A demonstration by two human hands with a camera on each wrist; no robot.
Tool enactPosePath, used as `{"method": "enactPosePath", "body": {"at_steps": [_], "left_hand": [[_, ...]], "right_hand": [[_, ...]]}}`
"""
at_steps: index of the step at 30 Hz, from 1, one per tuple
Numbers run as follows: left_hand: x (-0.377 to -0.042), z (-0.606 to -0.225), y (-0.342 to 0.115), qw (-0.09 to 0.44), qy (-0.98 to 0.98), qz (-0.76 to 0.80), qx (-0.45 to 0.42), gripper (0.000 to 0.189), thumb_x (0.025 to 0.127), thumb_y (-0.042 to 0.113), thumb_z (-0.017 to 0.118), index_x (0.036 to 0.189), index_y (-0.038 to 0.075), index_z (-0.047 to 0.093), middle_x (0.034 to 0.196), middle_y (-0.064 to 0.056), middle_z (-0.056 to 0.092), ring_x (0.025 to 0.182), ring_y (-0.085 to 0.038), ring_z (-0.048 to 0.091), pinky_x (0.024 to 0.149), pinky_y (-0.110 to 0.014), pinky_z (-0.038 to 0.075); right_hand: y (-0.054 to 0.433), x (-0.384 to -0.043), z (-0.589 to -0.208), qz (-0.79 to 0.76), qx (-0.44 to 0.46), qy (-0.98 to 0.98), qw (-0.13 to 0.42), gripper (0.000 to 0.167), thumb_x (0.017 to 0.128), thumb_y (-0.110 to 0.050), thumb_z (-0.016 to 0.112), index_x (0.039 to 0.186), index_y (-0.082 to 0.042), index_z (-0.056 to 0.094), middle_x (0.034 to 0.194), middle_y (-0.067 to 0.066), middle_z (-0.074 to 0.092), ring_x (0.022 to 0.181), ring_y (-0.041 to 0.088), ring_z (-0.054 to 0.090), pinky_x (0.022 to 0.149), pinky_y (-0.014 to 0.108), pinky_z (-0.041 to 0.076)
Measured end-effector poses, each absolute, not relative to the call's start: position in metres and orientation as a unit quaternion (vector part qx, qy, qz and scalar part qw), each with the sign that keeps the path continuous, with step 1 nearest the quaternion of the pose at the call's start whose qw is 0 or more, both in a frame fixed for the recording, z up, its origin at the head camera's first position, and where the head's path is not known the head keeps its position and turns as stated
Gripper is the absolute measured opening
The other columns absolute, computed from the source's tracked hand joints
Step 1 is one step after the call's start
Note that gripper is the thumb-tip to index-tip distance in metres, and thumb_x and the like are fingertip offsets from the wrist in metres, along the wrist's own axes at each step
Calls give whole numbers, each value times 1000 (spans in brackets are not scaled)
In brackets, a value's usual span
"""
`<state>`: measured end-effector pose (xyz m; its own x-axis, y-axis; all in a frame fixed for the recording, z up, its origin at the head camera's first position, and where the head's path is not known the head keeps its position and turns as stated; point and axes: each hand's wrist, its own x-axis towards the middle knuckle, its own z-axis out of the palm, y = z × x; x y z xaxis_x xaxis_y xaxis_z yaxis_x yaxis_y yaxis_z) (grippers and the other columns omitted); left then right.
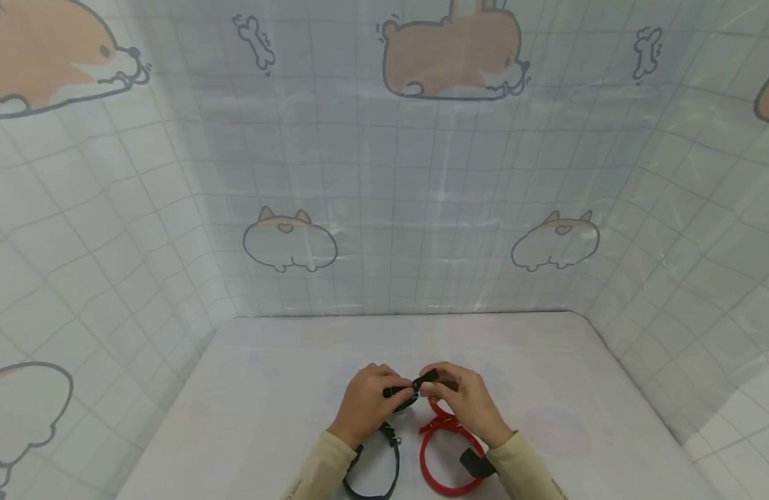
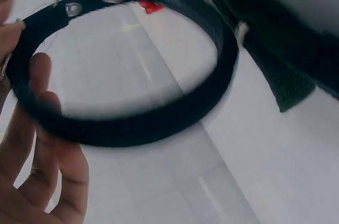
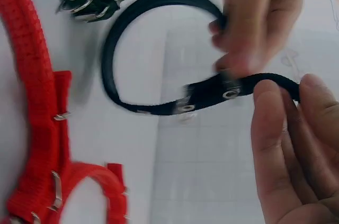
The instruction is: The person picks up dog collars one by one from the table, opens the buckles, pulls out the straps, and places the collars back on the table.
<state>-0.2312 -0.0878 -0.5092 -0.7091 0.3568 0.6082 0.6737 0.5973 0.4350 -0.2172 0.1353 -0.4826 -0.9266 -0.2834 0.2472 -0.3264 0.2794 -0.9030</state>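
Observation:
A black buckled collar (image 3: 111,49), bent into a loop with metal eyelets along it, is held up between both hands. My left hand (image 1: 368,399) grips the loop near its buckle; in the right wrist view that hand is blurred. With thumb and fingers, my right hand (image 1: 468,399) pinches the collar's strap end. The left wrist view shows the loop (image 2: 132,128) close up, partly blurred, with fingers (image 2: 37,150) around its side.
On the white table (image 1: 265,389), a dark green-black collar (image 1: 397,465) lies looped below the left hand. Red collars (image 1: 424,465) lie beside it, below the right hand. A wall sheet (image 1: 371,292) with a grid and dog drawings stands behind the table.

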Motion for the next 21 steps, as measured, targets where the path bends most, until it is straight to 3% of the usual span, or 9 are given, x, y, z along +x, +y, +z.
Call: {"method": "enactPosePath", "body": {"at_steps": [4,11,15,21], "left_hand": [[-231,-512,-82,280,-854,-311,-310,12,86,32,83,90,20,82,91,14,69,81,-3,58,69,-20,51],[-231,-511,-80,303,-850,-309,-300,7,87,27,82,89,22,77,89,14,68,79,-5,60,67,-21,52],[-229,-509,-80,317,-852,-287,-303,7,89,19,76,94,19,73,88,10,69,77,-6,61,68,-24,53],[-227,-506,-77,344,-864,-184,-318,14,92,16,70,103,11,76,86,3,70,71,-12,62,65,-29,54]], "right_hand": [[135,-214,-476,552,214,-805,41,21,94,-29,72,114,-22,70,96,-5,74,80,20,72,74,34,59],[136,-215,-474,530,220,-817,62,19,95,-27,73,113,-28,70,97,-10,74,80,10,72,75,32,59],[136,-215,-476,519,223,-821,78,20,94,-30,74,113,-29,69,97,-13,73,85,8,72,78,29,58],[133,-218,-479,495,240,-826,123,21,92,-25,76,112,-29,69,97,-18,72,88,5,70,80,29,58]]}}
